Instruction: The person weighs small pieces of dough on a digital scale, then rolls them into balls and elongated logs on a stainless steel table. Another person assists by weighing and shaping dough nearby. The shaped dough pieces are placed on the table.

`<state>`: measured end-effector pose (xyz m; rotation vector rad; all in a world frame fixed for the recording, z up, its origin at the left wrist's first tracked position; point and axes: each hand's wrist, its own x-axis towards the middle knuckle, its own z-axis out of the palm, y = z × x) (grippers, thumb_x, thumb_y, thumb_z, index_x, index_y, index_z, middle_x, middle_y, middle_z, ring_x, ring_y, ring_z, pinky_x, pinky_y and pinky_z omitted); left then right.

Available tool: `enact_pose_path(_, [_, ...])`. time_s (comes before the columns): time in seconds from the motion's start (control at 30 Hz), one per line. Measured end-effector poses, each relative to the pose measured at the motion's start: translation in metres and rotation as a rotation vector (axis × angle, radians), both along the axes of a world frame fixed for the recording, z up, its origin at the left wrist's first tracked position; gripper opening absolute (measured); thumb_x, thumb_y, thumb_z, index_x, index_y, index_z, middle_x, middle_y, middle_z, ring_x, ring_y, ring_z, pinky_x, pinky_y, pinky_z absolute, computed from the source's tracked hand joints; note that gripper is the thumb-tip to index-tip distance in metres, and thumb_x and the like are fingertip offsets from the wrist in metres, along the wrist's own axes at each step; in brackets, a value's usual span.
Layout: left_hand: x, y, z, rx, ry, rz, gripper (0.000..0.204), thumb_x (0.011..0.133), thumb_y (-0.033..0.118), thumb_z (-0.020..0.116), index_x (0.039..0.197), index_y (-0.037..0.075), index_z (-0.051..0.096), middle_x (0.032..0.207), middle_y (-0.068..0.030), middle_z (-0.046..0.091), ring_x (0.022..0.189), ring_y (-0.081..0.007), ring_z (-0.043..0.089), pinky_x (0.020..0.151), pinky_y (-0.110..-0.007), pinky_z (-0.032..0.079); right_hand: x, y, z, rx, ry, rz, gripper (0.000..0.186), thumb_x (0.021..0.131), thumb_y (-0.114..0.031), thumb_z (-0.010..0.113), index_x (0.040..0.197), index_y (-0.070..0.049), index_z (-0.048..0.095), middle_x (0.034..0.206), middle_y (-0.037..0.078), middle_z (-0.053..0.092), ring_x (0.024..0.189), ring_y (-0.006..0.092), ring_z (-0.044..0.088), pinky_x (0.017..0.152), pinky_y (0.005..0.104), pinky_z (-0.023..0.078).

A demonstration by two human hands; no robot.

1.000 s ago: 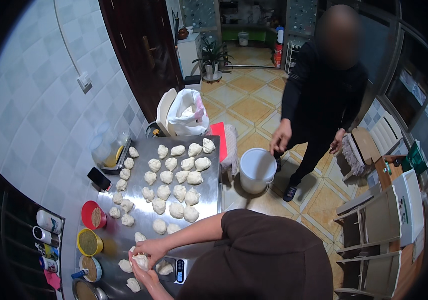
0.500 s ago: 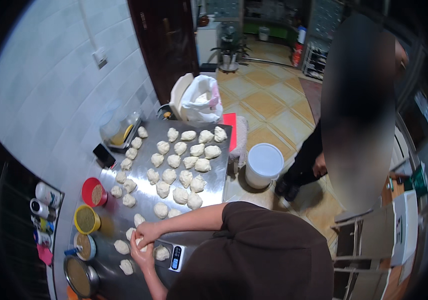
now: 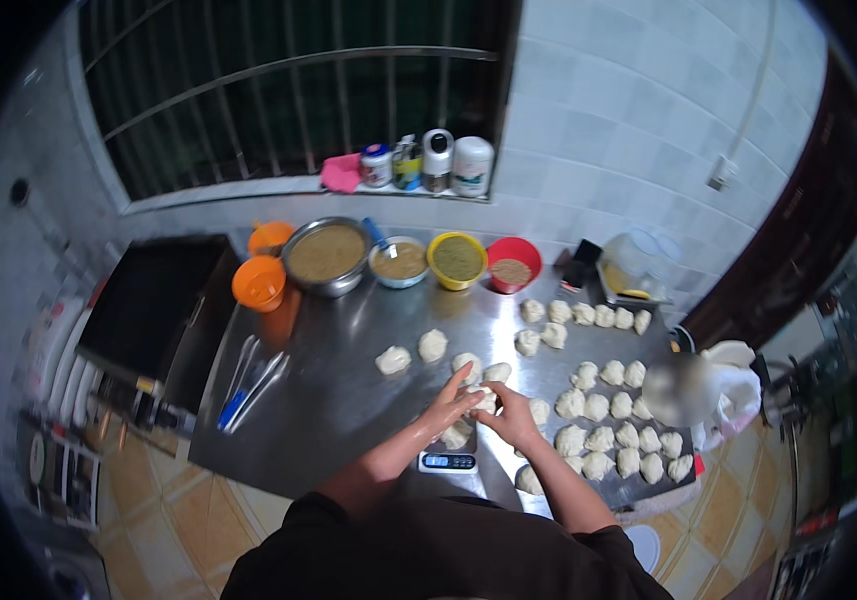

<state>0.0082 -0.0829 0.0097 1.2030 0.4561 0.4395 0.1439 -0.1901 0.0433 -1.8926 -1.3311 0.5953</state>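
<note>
Both my hands are closed around a lump of white dough (image 3: 483,400). My left hand (image 3: 449,410) cups it from the left, and my right hand (image 3: 509,412) grips it from the right, with fingers partly hiding it. They are above a digital scale (image 3: 449,461) with another lump (image 3: 455,433) on it. Two loose lumps (image 3: 392,360) lie to the left on the steel table (image 3: 319,410). Rows of several more lumps (image 3: 599,437) cover the table's right part.
Along the back stand orange containers (image 3: 258,285), a steel bowl (image 3: 321,262), yellow (image 3: 459,255) and red bowls (image 3: 516,262) and other bowls. Tongs (image 3: 254,390) lie left, beside a dark box-shaped appliance (image 3: 154,315). A bag (image 3: 734,400) sits beyond the right end.
The view has swung left to face the tiled wall and barred window. My hands stay on the dough. The person in black who stood at the right is no longer clearly visible.
</note>
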Motion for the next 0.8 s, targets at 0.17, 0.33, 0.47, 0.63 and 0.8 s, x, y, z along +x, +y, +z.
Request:
enact_pose_path(0.17, [-0.012,0.014,-0.005,-0.048,-0.077,0.058,0.037,0.098,0.017,0.056,0.131,0.004,0.052,0.122,-0.0072,0.058,0.114,-0.0139,0.054,0.094,-0.029,0.045,-0.025,0.015,0.02,0.169,-0.024,0.205,0.078,0.066,-0.019,0.084,0.135,-0.007,0.05,0.101,0.011,0.062,0.08,0.0214,0.06,0.075,0.0336,0.052])
enact_pose_path(0.33, [-0.029,0.015,-0.026,-0.482,-0.023,0.047,0.039,0.102,0.028,0.049,0.137,0.009,0.048,0.13,-0.0066,0.054,0.12,-0.0191,0.055,0.094,-0.037,0.05,-0.023,0.021,0.005,0.1,-0.052,0.239,0.068,0.066,-0.015,0.082,0.129,-0.008,0.057,0.085,0.01,0.063,0.07,0.0179,0.061,0.069,0.0327,0.052])
enact_pose_path(0.47, [-0.028,0.02,-0.026,0.751,0.217,0.154,0.085,0.082,0.036,0.075,0.149,0.008,0.031,0.151,-0.0166,0.034,0.143,-0.0263,0.029,0.111,-0.047,0.034,0.006,0.03,-0.035,-0.026,0.183,0.162,0.028,0.072,-0.023,0.078,0.088,-0.004,0.065,0.065,0.004,0.057,0.061,0.0105,0.052,0.06,0.0297,0.047])
enact_pose_path(0.63, [-0.027,0.011,0.026,0.987,0.156,0.002,0.078,0.069,0.016,0.082,0.138,0.008,0.048,0.136,-0.0179,0.051,0.121,-0.0328,0.054,0.1,-0.039,0.045,0.001,0.037,-0.027,-0.124,0.407,0.23,0.031,0.078,-0.03,0.078,0.078,-0.003,0.061,0.068,0.001,0.058,0.062,0.0073,0.048,0.057,0.0269,0.042])
enact_pose_path(0.8, [-0.02,0.024,0.002,0.711,0.148,0.157,0.047,0.08,0.003,0.072,0.126,0.005,0.06,0.112,-0.0085,0.066,0.103,-0.0172,0.063,0.089,-0.033,0.05,0.006,0.04,-0.013,0.047,0.448,0.188,0.046,0.079,-0.034,0.079,0.11,-0.001,0.067,0.081,-0.001,0.064,0.07,0.0076,0.052,0.063,0.0256,0.045])
